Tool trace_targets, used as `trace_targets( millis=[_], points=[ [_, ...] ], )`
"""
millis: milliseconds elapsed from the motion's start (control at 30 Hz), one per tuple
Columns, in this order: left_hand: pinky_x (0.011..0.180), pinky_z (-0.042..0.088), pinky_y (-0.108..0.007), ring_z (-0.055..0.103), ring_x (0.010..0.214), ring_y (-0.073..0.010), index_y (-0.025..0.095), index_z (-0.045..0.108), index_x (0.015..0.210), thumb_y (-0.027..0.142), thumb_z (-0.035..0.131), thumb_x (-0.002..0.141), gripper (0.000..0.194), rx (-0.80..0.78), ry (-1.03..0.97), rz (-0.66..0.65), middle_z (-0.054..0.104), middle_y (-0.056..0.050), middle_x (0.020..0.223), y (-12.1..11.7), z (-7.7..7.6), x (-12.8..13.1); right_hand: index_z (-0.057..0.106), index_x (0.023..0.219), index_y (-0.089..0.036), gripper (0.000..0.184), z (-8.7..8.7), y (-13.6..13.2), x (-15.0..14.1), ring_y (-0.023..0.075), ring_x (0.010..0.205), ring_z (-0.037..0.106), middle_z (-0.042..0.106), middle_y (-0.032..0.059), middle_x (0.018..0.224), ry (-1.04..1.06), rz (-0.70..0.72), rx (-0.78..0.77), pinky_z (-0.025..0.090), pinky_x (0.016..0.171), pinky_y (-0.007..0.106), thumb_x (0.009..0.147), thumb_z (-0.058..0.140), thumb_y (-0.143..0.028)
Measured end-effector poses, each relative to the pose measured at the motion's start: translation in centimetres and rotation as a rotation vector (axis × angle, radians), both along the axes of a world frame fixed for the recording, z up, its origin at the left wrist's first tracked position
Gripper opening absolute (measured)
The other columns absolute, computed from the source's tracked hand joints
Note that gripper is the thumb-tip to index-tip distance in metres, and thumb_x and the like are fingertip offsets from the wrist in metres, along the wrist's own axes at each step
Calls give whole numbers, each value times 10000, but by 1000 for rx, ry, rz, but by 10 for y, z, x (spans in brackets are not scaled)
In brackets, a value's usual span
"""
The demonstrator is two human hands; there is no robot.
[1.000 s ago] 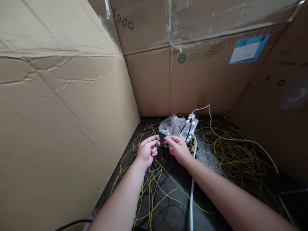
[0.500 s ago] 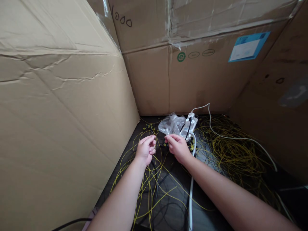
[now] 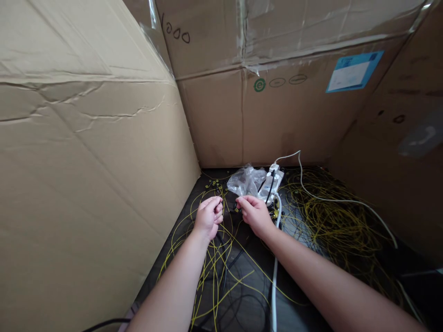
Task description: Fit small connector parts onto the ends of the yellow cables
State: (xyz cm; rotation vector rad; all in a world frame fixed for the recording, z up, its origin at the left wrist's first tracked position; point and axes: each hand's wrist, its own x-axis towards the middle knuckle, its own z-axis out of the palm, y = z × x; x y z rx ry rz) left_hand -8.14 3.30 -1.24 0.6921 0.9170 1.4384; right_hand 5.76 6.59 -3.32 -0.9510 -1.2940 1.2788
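The left hand [image 3: 208, 216] is curled in, thumb drawn against the forefinger, and whether it pinches anything cannot be told. Just across a narrow gap, the right hand [image 3: 256, 214] brings thumb and forefinger together; a small yellow-and-black piece [image 3: 236, 210] shows right at its fingertips, though it is unclear whether this is gripped or lies behind them. Both hands are over a dark desk [image 3: 251, 263]. Loose yellow cables [image 3: 214, 288] loop beneath and around the left hand, crossing one another toward the near edge, while a cluster of small yellow pieces [image 3: 214, 184] lies beyond it. Past the right hand, a crumpled clear plastic bag [image 3: 246, 180] lies beside a white power strip [image 3: 272, 184], from which a thick white cord [image 3: 274, 295] runs toward the person, passing under the right forearm. A big tangle of yellow cable [image 3: 339, 226] spreads over the right side, near a cardboard wall [image 3: 221, 120] at the back.
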Motion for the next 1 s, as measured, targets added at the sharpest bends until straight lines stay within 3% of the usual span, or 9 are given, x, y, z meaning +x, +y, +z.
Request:
trace_targets(
  millis=[133,300,400,533,633,733,800,900,1000],
  points=[
    [337,103,-159,202,341,-1,143,522,779,339,619,723,226,0,-19,-22,349,84,499,-1,1,0,596,667,-139,306,5,-7,1,103,551,482,548,18,591,-225,-17,255,391,546,221,798,492,-395],
    [324,111,-152,206,337,1,127,555,806,369,635,715,271,-35,16,-11,338,86,489,0,1,0,638,847,-167,200,15,-25,3,120,705,527,583,53,768,-578,206,756,415,666,225,829,471,-277],
    [323,121,-146,237,342,6,119,575,831,337,657,697,269,-40,31,3,386,73,516,3,-1,-1,640,925,-195,204,23,-32,3,121,747,539,591,55,839,-654,265,861,413,670,216,817,489,-281],
    [325,146,-143,272,349,8,123,588,868,287,668,679,262,-30,20,7,457,49,576,5,-4,-3,645,793,-164,240,44,-27,6,106,656,509,572,33,707,-505,174,734,391,625,215,820,494,-349],
    [329,153,-143,278,356,6,123,591,878,267,643,698,236,-23,24,-18,487,32,614,5,-3,-3,615,709,-128,435,68,-8,21,79,517,439,550,31,620,-272,75,408,348,503,200,864,370,-452],
    [332,154,-142,279,357,4,125,587,877,255,626,707,218,-34,16,-6,497,23,627,4,-2,-3,608,792,-109,555,86,20,53,48,364,291,544,30,597,-112,16,92,222,365,193,855,251,-529],
    [331,152,-143,278,355,2,130,580,874,247,620,705,209,-45,2,11,497,22,628,4,-2,-2,598,825,-106,443,89,40,79,36,351,265,549,26,620,-184,-117,42,192,351,191,807,375,-488],
    [328,150,-145,275,350,-3,138,571,874,234,609,703,200,-54,-5,38,494,23,624,4,-1,-1,622,804,-103,346,77,63,113,40,384,320,582,39,667,-636,-316,64,236,379,189,765,404,-369],
    [324,145,-146,265,344,-6,140,564,871,221,602,700,193,-56,7,59,484,28,612,4,-1,0,631,623,-83,231,53,77,129,57,403,360,534,28,509,-866,-290,18,250,406,192,673,491,-260]
  ],
)
